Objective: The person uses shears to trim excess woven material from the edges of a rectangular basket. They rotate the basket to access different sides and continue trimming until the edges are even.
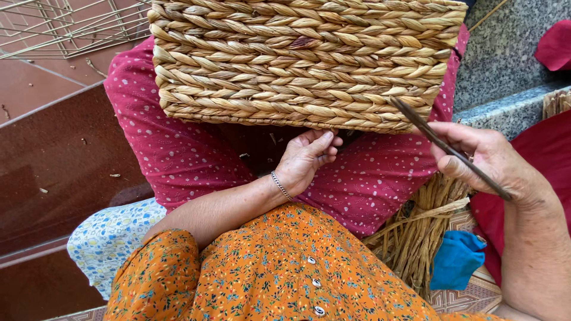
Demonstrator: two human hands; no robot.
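Observation:
A woven straw basket lies on my lap, its braided side facing me. My left hand curls under the basket's near edge and grips it; a thin silver bracelet circles that wrist. My right hand is to the right of the basket and pinches a thin dark metal rod, which slants up-left so its tip lies over the basket's lower right corner. My legs wear red dotted trousers, and my orange floral top fills the bottom of the view.
A bundle of dry straw strands lies at my right hip beside a blue cloth. A wire frame lies on the reddish tile floor at top left. A grey stone step and red fabric are at right.

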